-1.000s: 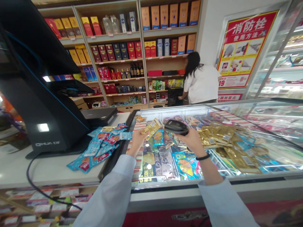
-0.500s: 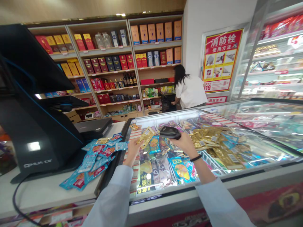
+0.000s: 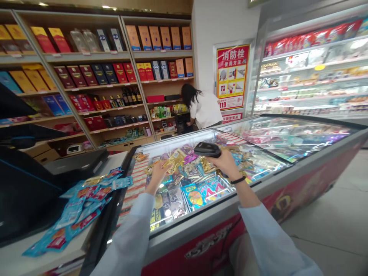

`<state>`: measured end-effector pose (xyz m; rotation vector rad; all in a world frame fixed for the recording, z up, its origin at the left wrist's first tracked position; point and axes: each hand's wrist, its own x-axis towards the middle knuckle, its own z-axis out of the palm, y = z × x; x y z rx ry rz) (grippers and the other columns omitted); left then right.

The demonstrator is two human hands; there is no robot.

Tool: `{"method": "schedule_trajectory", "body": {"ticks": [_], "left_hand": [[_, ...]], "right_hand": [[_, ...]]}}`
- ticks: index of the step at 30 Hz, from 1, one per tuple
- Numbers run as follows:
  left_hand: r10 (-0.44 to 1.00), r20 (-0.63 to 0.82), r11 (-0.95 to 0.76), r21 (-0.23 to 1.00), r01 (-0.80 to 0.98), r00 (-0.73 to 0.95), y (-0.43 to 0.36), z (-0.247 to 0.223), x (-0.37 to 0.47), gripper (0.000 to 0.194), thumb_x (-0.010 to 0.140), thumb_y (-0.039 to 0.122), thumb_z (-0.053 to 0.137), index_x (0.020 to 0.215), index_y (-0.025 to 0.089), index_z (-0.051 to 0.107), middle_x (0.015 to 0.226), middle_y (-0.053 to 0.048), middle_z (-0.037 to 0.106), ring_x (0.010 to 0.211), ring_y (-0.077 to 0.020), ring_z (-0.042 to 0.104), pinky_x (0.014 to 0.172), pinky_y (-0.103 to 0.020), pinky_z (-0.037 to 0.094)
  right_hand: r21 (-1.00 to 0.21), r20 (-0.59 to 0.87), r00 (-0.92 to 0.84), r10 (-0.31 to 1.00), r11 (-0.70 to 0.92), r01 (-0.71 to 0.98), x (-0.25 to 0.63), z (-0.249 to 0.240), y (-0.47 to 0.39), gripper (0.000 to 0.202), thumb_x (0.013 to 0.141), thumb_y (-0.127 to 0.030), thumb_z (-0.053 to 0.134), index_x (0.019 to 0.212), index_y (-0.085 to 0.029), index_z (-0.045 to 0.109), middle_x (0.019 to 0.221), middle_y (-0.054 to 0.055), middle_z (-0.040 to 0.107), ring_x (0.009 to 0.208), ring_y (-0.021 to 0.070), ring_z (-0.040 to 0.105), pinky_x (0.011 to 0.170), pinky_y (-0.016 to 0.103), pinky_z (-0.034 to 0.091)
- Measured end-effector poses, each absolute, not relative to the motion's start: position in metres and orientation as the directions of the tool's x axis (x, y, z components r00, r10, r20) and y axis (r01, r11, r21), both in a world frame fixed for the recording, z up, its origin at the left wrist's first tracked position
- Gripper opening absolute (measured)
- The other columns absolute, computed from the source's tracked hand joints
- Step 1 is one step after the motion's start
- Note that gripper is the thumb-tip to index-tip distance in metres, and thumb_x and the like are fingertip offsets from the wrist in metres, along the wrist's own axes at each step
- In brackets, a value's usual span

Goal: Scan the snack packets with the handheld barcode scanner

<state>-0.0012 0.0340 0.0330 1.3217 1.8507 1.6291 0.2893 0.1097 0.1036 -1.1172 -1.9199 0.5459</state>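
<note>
My left hand (image 3: 158,173) is closed on a gold snack packet (image 3: 176,160), held by its near end above the glass top of the chest freezer (image 3: 161,245). In my right hand (image 3: 226,164) is a black barcode scanner (image 3: 207,149), its head pointing left toward the packet. A short gap separates scanner and packet. More gold packets (image 3: 245,165) lie on the glass, partly hidden behind my right hand. Blue and red snack packets (image 3: 82,207) are heaped on the counter left of the freezer.
A dark monitor stand (image 3: 23,191) rises at the left on the white counter (image 3: 115,163). Behind the freezer, a person in a white top (image 3: 205,109) bends toward shelves (image 3: 100,87) of boxes and bottles. A lit display fridge (image 3: 313,73) stands at the right.
My view has turned right, so the counter and monitor have shifted left in the picture. Both hands keep hold of the packet and the scanner.
</note>
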Motion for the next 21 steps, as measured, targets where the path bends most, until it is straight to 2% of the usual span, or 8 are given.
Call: {"method": "schedule_trajectory", "body": {"ticks": [7,9,11,13,15,17,19,21], "left_hand": [[0.894,0.203,-0.077,0.948,0.31,-0.399,0.095,0.045,0.086,0.043,0.062,0.041,0.075,0.092,0.01,0.071,0.078,-0.007,0.069,0.06,-0.0159,0.061,0.052,-0.026,0.051],[0.92,0.175,-0.067,0.952,0.298,-0.352,0.11,0.045,0.111,0.04,0.069,0.041,0.07,0.097,0.011,0.07,0.083,-0.008,0.07,0.068,-0.0179,0.063,0.059,-0.029,0.053],[0.936,0.16,-0.037,0.931,0.364,-0.313,0.123,0.043,0.136,0.037,0.077,0.037,0.063,0.105,0.013,0.068,0.09,-0.009,0.07,0.077,-0.0201,0.065,0.068,-0.032,0.053],[0.929,0.213,-0.002,0.82,0.573,-0.302,0.133,0.04,0.157,0.033,0.081,0.032,0.059,0.107,0.014,0.067,0.099,-0.012,0.068,0.09,-0.0236,0.064,0.08,-0.037,0.051],[0.901,0.304,0.068,0.603,0.795,-0.308,0.14,0.035,0.174,0.03,0.082,0.032,0.057,0.104,0.014,0.068,0.108,-0.017,0.064,0.106,-0.029,0.057,0.092,-0.042,0.044],[0.878,0.355,0.158,0.418,0.895,-0.321,0.143,0.029,0.185,0.034,0.086,0.037,0.05,0.107,0.015,0.067,0.116,-0.02,0.058,0.115,-0.0337,0.05,0.096,-0.047,0.038],[0.874,0.34,0.217,0.367,0.905,-0.347,0.145,0.025,0.19,0.042,0.091,0.041,0.04,0.117,0.017,0.063,0.123,-0.02,0.053,0.119,-0.0354,0.045,0.096,-0.049,0.035],[0.879,0.303,0.237,0.392,0.889,-0.369,0.147,0.022,0.19,0.047,0.092,0.045,0.035,0.126,0.02,0.057,0.131,-0.019,0.049,0.122,-0.0353,0.042,0.098,-0.049,0.033]], "right_hand": [[-0.701,0.445,-0.171,0.879,0.461,0.544,0.337,0.096,0.126,0.025,0.067,-0.042,0.066,0.068,-0.017,0.069,0.053,0.006,0.065,0.067,0.0254,0.067,0.056,0.027,0.043],[-0.711,0.432,-0.14,0.891,0.432,0.555,0.347,0.093,0.13,0.025,0.067,-0.042,0.066,0.065,-0.018,0.069,0.053,0.006,0.065,0.067,0.0257,0.067,0.056,0.028,0.044],[-0.724,0.427,-0.131,0.895,0.425,0.544,0.355,0.092,0.134,0.026,0.067,-0.043,0.066,0.065,-0.018,0.068,0.053,0.006,0.065,0.066,0.026,0.067,0.056,0.028,0.044],[-0.733,0.426,-0.141,0.894,0.432,0.525,0.36,0.091,0.137,0.025,0.067,-0.043,0.065,0.064,-0.019,0.068,0.052,0.006,0.065,0.064,0.0259,0.067,0.054,0.028,0.044],[-0.742,0.414,-0.135,0.9,0.419,0.523,0.364,0.09,0.14,0.024,0.067,-0.043,0.065,0.064,-0.019,0.067,0.051,0.006,0.064,0.063,0.0258,0.067,0.054,0.028,0.044],[-0.747,0.405,-0.115,0.907,0.4,0.532,0.369,0.09,0.14,0.024,0.067,-0.043,0.065,0.065,-0.019,0.068,0.051,0.006,0.065,0.064,0.0259,0.067,0.055,0.028,0.044],[-0.747,0.398,-0.096,0.912,0.383,0.543,0.373,0.09,0.14,0.026,0.066,-0.044,0.065,0.069,-0.018,0.069,0.053,0.006,0.065,0.065,0.0263,0.067,0.056,0.028,0.044],[-0.748,0.39,-0.088,0.917,0.371,0.551,0.378,0.09,0.139,0.028,0.066,-0.045,0.066,0.072,-0.018,0.07,0.055,0.007,0.066,0.067,0.0267,0.068,0.056,0.028,0.044]]}}
